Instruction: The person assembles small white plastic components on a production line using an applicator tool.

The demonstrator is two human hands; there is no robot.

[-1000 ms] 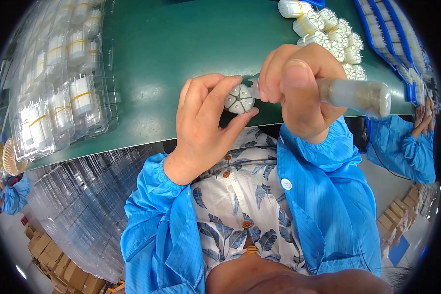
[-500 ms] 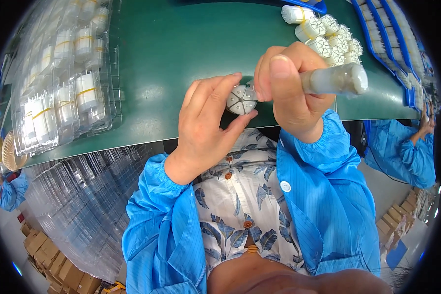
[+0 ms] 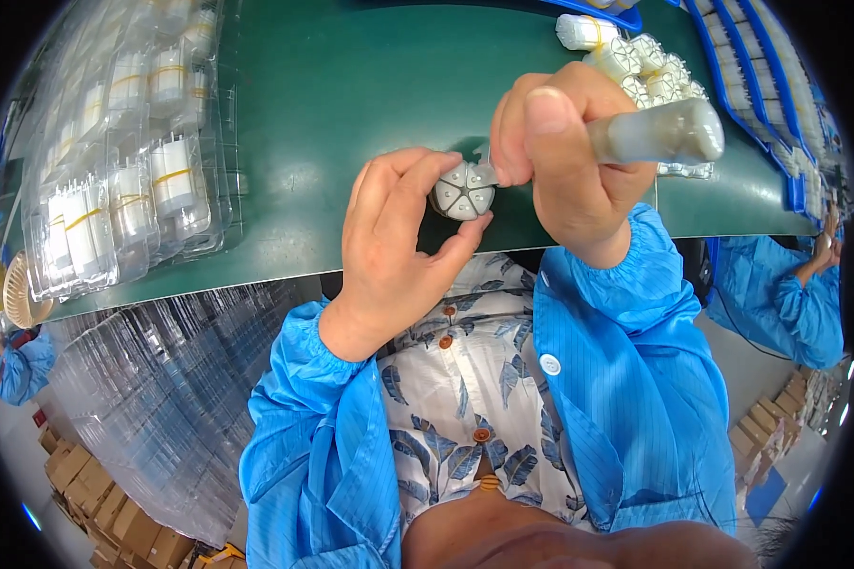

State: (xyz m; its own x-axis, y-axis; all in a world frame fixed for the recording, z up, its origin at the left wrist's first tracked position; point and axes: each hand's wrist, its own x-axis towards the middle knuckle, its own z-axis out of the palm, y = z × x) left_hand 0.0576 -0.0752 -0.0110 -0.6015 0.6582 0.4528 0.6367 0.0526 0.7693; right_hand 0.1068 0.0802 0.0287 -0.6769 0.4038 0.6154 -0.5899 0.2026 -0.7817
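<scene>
My left hand is closed around a short round bundle of wedge-shaped pieces, thumb and fingers on its sides. The bundle's end faces up and shows several grey-white wedges with small dots, parted by dark lines. My right hand grips a hand tool by its thick, pale, cloudy handle, which points to the right. A thin metallic part shows by my right fingertips at the bundle's upper right edge. My fingers hide most of this working end, so its kind is unclear.
Clear plastic trays of white, yellow-banded bundles stand at left on the green table. More bundles lie at the upper right, beside blue trays. A co-worker's blue sleeve is at far right; cardboard boxes stand lower left.
My right hand has moved slightly up, and the tool's handle has shifted up and right. My left hand still holds the bundle, which has moved slightly left.
</scene>
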